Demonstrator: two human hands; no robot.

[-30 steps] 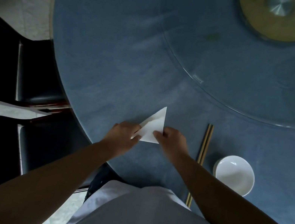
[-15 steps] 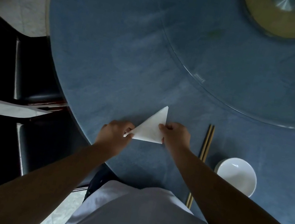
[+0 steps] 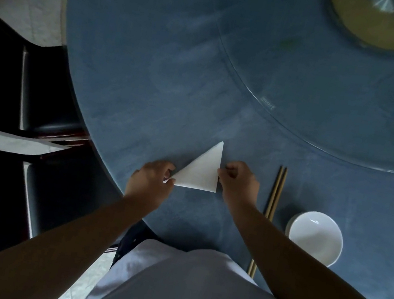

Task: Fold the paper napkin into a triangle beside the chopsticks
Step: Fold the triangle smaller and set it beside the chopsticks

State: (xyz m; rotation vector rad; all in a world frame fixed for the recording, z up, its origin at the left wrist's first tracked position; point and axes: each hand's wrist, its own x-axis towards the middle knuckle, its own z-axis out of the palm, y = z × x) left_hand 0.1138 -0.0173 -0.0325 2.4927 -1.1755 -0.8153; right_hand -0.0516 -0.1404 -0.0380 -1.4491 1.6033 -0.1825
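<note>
A white paper napkin (image 3: 201, 172) lies flat on the blue round table (image 3: 151, 75) as a triangle, its tip pointing away from me. My left hand (image 3: 151, 183) pinches its near left corner. My right hand (image 3: 239, 180) touches the middle of its right edge with curled fingers. A pair of wooden chopsticks (image 3: 274, 197) lies parallel to that edge, a hand's width to the right of the napkin, their near ends partly hidden behind my right forearm.
A small white bowl (image 3: 314, 237) stands right of the chopsticks. A glass turntable (image 3: 328, 114) covers the table's far right, with a round brownish base (image 3: 381, 21) at its centre. Two dark chairs (image 3: 46, 101) stand at the left table edge.
The napkin has gone from a raised, partly folded flap to a flat triangle. My hands have spread apart, the left to the near corner, the right to the right edge.
</note>
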